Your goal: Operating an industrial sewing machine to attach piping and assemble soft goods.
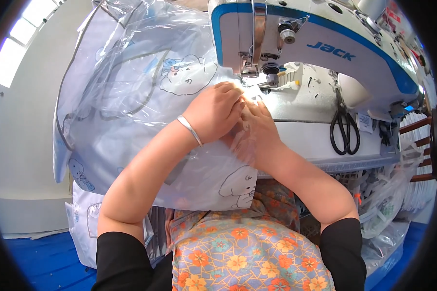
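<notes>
In the head view, the left hand [213, 112] presses flat on the clear plastic cover with printed white fabric [145, 87], just near the presser foot [250, 72]. The right hand [257, 123] pinches its edge; keeping fingertips clear of the needle seems wise.

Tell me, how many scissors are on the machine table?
1. The black scissors lie on the white table, right of both hands and below the sewing machine arm. Others may be hidden under the plastic sheet.
</notes>
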A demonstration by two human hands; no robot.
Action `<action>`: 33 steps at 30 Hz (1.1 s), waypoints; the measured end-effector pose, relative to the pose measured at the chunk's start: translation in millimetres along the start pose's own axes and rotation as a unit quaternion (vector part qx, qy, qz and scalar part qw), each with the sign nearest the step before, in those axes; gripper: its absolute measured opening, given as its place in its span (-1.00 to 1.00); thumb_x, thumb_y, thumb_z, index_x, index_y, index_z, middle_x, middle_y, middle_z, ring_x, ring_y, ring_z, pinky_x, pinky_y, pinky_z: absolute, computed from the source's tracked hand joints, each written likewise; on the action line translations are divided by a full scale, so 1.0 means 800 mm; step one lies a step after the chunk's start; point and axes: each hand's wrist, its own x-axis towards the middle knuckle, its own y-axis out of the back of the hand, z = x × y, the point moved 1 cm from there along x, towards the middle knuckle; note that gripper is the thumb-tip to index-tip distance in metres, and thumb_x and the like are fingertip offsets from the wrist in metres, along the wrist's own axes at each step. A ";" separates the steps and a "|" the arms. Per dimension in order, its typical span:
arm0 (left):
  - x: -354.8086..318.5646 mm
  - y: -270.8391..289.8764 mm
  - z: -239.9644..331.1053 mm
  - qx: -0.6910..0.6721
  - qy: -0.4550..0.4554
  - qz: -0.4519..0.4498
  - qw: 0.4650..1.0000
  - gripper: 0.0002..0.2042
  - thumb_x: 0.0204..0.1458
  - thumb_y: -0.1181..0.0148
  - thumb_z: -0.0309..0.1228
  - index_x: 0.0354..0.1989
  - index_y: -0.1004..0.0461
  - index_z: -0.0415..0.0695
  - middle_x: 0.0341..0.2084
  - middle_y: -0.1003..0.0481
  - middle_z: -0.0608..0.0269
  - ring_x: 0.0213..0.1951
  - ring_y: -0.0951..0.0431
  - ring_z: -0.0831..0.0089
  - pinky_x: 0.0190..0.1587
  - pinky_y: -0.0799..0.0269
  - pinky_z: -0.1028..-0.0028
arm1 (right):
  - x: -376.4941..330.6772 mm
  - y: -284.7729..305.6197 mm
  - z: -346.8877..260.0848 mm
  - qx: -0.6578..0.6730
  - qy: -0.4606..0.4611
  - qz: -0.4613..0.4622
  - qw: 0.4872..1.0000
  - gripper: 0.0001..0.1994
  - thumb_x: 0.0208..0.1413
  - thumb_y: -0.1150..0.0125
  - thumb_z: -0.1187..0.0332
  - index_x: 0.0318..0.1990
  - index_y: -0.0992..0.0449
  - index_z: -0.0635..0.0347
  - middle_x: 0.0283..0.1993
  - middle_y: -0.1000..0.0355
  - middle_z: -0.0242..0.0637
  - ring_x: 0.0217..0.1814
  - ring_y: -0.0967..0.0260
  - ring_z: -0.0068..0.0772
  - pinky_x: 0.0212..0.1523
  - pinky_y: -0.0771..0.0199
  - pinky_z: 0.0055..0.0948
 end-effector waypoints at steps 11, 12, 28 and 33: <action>0.012 -0.012 0.000 0.070 0.030 -0.013 0.997 -0.83 0.08 -0.06 -0.46 -0.33 -0.56 -0.27 -0.37 -0.57 0.00 -0.21 -0.53 0.00 -0.08 -0.45 0.16 | 0.022 -0.007 0.004 0.133 0.048 -0.030 0.990 -0.79 0.07 -0.26 0.15 -0.23 -0.58 0.03 -0.20 -0.57 -0.31 -0.06 -0.47 -0.18 -0.02 -0.44 -0.21; 0.011 -0.013 0.000 0.068 0.026 -0.021 0.997 -0.83 0.08 -0.06 -0.46 -0.33 -0.56 -0.27 -0.37 -0.57 0.00 -0.21 -0.53 0.00 -0.08 -0.45 0.16 | 0.022 -0.008 0.004 0.142 0.059 -0.007 0.988 -0.77 0.04 -0.29 0.15 -0.23 -0.58 0.04 -0.21 -0.57 -0.27 -0.10 -0.48 -0.15 -0.02 -0.44 -0.20; -0.011 -0.048 0.025 0.235 0.057 -0.003 0.970 -0.74 0.00 -0.15 -0.38 -0.17 -0.55 -0.22 -0.07 -0.51 0.04 0.05 -0.47 0.18 0.00 -0.44 0.21 | -0.129 0.064 -0.021 0.100 0.094 -0.049 0.989 -0.64 -0.05 -0.29 0.52 -0.02 -0.59 0.20 0.14 -0.45 -0.15 0.17 -0.41 -0.07 0.12 -0.50 -0.18; -0.008 -0.048 0.020 0.233 0.061 0.002 0.970 -0.69 -0.01 -0.14 -0.43 -0.08 -0.54 -0.27 -0.04 -0.50 -0.02 0.06 -0.48 0.11 0.04 -0.44 0.20 | -0.128 0.050 -0.017 0.102 0.095 0.015 0.990 -0.72 -0.04 -0.32 0.46 -0.11 -0.65 0.18 0.07 -0.51 -0.22 0.12 -0.47 -0.18 0.02 -0.58 -0.27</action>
